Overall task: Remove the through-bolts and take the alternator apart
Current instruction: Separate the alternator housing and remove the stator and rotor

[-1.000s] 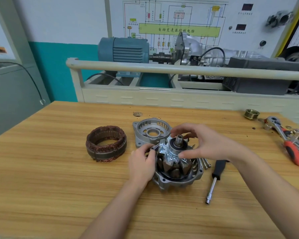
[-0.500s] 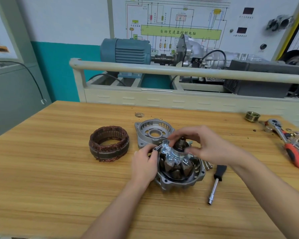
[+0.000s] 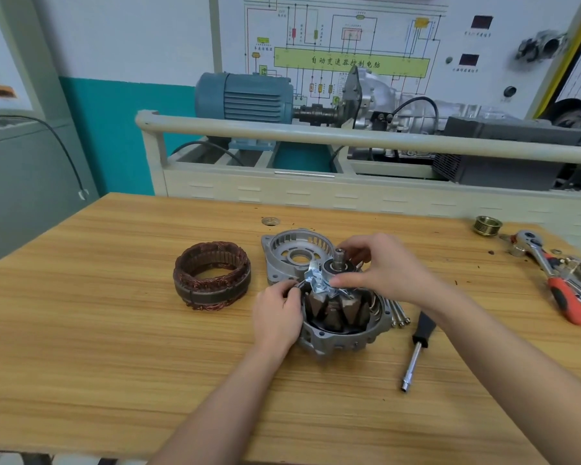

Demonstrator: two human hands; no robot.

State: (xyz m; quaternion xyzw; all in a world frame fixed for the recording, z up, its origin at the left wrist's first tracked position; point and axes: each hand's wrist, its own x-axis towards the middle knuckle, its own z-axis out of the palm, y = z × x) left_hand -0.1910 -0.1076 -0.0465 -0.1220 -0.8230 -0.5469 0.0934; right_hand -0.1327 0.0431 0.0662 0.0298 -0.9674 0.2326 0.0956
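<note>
The left hand [image 3: 275, 313] sits at the near-left rim of the grey cast-aluminium alternator housing [image 3: 344, 337], its fingers curled and pinching the edge of the silvery fan blades on top of the claw-pole steel rotor [image 3: 336, 305], which stands upright inside that housing with its shaft pointing up. The right hand [image 3: 386, 268] reaches in from the right and arches over the same rotor, thumb pressed on the fan plate just below the black bearing and the other fingers curled round the far side of the shaft end, so the rotor lies directly between the two hands. Just beyond the fingers of both hands lies the second grey aluminium end cover [image 3: 291, 255], open side up, touching or nearly touching the housing. Well to the left of the left hand rests the round copper-wound stator ring [image 3: 212, 275], apart from the rest. Under the right wrist, beside the housing, lie several long silver through-bolts [image 3: 398, 312], and just nearer than these a black-handled nut driver [image 3: 416, 347] with a steel shank. Far to the right of the right hand are a brass-coloured grooved pulley [image 3: 487, 225] and a ratchet wrench with a red-orange grip [image 3: 550, 275], all on the light wooden workbench [image 3: 114, 347].
</note>
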